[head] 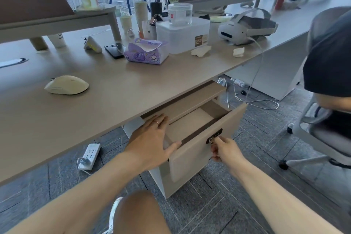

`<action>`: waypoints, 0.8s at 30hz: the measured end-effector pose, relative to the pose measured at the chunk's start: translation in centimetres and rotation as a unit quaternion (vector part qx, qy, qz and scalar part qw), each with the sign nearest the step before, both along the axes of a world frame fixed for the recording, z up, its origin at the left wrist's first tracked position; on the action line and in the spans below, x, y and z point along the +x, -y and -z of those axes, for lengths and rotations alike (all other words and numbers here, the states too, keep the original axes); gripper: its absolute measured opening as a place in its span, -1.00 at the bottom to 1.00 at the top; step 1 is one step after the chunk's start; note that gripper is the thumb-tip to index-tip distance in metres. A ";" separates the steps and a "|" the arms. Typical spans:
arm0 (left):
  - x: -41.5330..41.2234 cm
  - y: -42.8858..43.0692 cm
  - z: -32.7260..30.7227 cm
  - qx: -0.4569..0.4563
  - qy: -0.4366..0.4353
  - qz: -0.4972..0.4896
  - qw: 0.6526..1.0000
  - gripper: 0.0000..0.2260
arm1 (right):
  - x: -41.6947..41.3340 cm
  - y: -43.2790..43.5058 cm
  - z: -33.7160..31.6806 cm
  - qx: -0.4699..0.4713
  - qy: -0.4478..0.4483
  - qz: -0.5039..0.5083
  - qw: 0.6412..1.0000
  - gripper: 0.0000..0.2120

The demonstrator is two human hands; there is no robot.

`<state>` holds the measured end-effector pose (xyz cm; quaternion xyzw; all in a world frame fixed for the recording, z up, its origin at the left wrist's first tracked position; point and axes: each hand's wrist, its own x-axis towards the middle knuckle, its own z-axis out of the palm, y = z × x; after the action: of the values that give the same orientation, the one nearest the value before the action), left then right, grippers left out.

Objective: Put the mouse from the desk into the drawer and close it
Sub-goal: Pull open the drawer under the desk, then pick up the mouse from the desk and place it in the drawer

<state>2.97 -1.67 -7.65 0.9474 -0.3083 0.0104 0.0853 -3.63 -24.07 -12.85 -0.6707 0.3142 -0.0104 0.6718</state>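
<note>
A cream-coloured mouse [66, 84] lies on the beige desk [117, 89] at the left, well away from both hands. Under the desk edge the top drawer [201, 144] of a small cabinet stands pulled out, and its inside looks empty. My left hand [152, 138] rests flat on the drawer's near left corner, thumb on the top of the front panel, holding nothing. My right hand [225, 149] pinches the key in the dark lock [214, 136] on the drawer front.
On the desk stand a purple tissue pack [145, 53], a black phone [115, 50], a clear plastic box [183, 33] and a white VR headset [245, 26]. A person sits on an office chair [322, 133] at the right. A power strip [89, 156] lies on the carpet.
</note>
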 end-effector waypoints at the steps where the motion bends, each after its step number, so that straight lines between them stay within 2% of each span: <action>1: 0.0 0.1 0.0 0.003 -0.007 -0.002 1.000 -0.18 | -0.8 0.2 0.0 0.002 0.002 0.001 1.000 -0.84; 10: -1.4 1.0 -1.1 0.028 -0.027 -0.035 0.999 -0.01 | -6.0 1.9 0.1 -0.014 -0.002 0.014 1.000 -0.80; 16: -2.2 1.4 -1.0 0.062 -0.044 -0.036 0.996 0.22 | -7.8 2.6 0.2 -0.022 -0.002 0.018 1.000 -0.80; 24: -2.5 1.6 -1.3 0.075 -0.037 -0.033 0.996 0.21 | -8.5 3.0 0.3 -0.041 -0.018 0.011 0.999 -0.75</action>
<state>0.47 -3.23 -6.37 0.9604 -0.2738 -0.0449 0.0245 -12.15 -27.07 -13.17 -0.6946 0.3329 -0.0186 0.6374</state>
